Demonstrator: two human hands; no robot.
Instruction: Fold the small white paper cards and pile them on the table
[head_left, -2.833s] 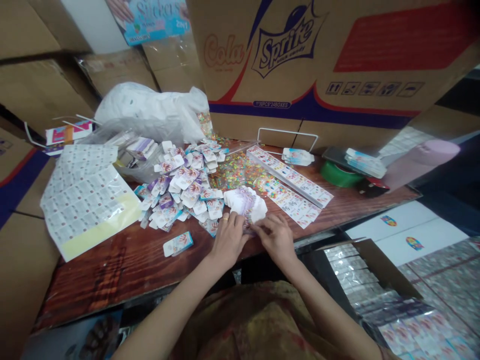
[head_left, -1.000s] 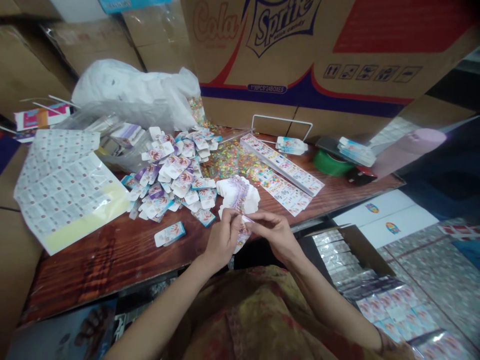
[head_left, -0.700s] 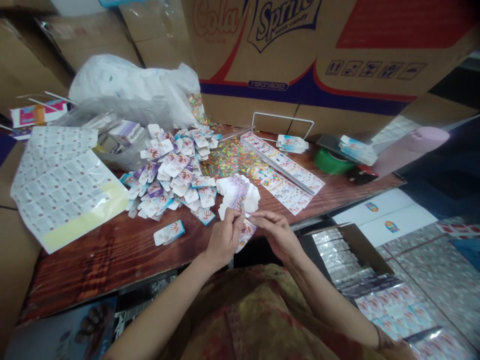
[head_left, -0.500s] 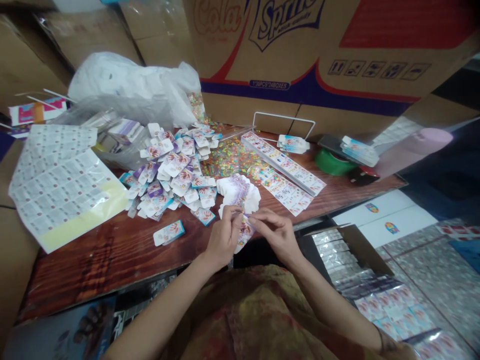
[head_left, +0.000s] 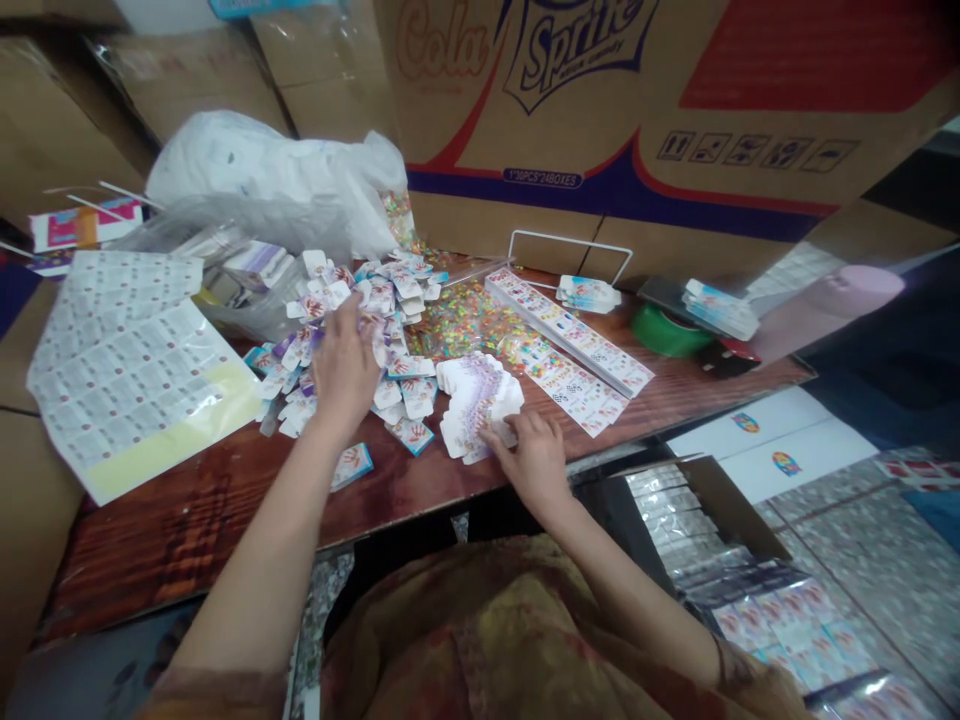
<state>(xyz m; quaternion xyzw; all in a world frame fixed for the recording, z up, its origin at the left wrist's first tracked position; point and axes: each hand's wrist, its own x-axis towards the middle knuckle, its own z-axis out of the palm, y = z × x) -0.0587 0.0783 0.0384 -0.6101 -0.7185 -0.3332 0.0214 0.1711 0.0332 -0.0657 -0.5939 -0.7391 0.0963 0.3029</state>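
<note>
My left hand [head_left: 345, 372] is over the heap of small folded card boxes [head_left: 411, 366], its fingers stretched out and slightly apart; some fingertips are hidden. The boxes are white with purple or blue ends and red hand prints. My right hand [head_left: 534, 455] rests at the near right edge of a fanned stack of flat white-and-purple cards [head_left: 476, 395]. Its thumb and fingertips touch the cards, with the fingers apart. One blue-edged box [head_left: 351, 465] lies apart on the table, partly behind my left forearm.
Left lie printed sticker sheets [head_left: 150, 400] and a white plastic bag [head_left: 262, 175]. Colourful beads [head_left: 469, 315], printed strips [head_left: 574, 335], green tape [head_left: 667, 332] and a pink bottle [head_left: 829, 310] are farther right. A large carton [head_left: 600, 215] stands behind; an open box [head_left: 739, 500] sits below right.
My left hand has moved from the card held before me, left and away, onto the heap. That card is no longer between my hands. My right hand has moved slightly left to the fanned stack.
</note>
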